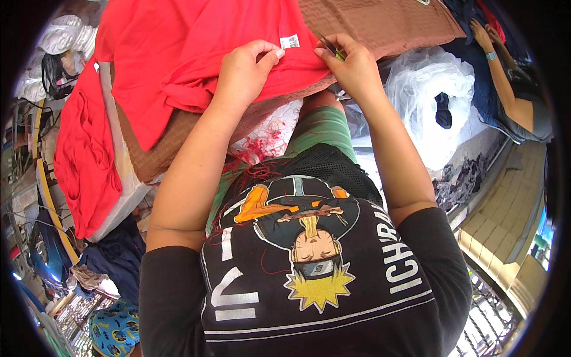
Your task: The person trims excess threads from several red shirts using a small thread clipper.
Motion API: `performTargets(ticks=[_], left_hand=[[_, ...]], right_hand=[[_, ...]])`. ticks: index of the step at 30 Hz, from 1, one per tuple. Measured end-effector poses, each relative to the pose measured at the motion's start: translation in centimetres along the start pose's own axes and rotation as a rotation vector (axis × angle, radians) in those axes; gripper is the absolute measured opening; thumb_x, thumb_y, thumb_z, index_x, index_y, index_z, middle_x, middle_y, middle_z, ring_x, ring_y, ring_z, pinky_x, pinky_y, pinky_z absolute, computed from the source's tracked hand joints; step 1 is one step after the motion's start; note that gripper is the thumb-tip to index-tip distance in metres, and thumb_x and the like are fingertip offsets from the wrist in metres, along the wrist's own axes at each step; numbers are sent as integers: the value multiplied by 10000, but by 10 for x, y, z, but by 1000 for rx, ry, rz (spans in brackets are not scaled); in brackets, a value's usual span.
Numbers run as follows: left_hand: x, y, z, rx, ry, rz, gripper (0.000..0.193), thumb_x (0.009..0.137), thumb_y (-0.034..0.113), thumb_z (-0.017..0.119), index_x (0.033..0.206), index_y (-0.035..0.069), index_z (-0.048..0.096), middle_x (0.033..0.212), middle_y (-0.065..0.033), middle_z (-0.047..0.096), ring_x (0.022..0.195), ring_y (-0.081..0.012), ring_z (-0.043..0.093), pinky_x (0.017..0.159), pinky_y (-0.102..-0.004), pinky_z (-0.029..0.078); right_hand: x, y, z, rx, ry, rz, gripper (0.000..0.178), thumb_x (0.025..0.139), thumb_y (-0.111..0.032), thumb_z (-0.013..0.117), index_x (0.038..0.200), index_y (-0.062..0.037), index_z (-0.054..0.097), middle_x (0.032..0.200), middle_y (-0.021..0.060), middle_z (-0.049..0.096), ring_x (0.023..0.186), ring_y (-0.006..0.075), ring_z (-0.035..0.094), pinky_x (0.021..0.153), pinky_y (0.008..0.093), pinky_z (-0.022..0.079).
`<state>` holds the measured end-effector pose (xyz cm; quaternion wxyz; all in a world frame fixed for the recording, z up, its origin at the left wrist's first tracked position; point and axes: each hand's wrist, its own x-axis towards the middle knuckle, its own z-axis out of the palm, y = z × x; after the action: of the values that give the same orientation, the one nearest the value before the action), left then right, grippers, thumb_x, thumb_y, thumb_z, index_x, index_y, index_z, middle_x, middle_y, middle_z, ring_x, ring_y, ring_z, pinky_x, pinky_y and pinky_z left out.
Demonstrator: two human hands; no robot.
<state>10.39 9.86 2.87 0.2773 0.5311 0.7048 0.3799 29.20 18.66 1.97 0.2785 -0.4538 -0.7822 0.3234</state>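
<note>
A red knit garment (196, 44) lies spread over the tabletop in front of me, its near edge gathered in folds. My left hand (251, 70) is closed on that edge, thumb and fingertips pinching the cloth beside a small white label (289, 41). My right hand (355, 66) is closed around thread snips (332, 47) with dark blades and a yellow-green grip. Its thumb and fingers also meet the garment's edge, to the right of the label. The blades point up and away from me; part of the snips is hidden in my palm.
Brown textured cloth (380, 24) covers the table. Another red garment (89, 154) hangs at the left side. Red thread scraps (259, 171) lie on my lap. Clear plastic bags (428, 83) sit at the right, near a co-worker's arm (501, 77) and dark fabric.
</note>
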Motion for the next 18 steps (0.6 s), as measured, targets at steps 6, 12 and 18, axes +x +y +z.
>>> performTargets(ticks=[6, 12, 18], left_hand=[[2, 1, 1, 24, -4, 18, 212, 918, 179, 617, 995, -16, 652, 843, -68, 692, 796, -106, 638, 747, -253, 504], [3, -2, 6, 73, 34, 69, 208, 918, 189, 612, 993, -1, 649, 831, -78, 693, 783, -128, 653, 733, -272, 512], [1, 2, 4, 134, 44, 83, 223, 913, 214, 614, 987, 7, 654, 813, -96, 694, 769, -159, 663, 729, -292, 512]], right_hand=[[-15, -27, -1, 42, 60, -234, 277, 841, -205, 661, 1073, -66, 605, 1060, 129, 624, 939, 299, 636, 781, 394, 506], [-19, -19, 5, -58, -102, -290, 179, 848, -155, 625, 1017, -97, 632, 1030, 90, 612, 912, 305, 621, 756, 400, 501], [-20, -21, 2, -122, -110, -339, 159, 838, -148, 620, 987, -98, 645, 1017, 77, 609, 897, 314, 618, 747, 416, 502]])
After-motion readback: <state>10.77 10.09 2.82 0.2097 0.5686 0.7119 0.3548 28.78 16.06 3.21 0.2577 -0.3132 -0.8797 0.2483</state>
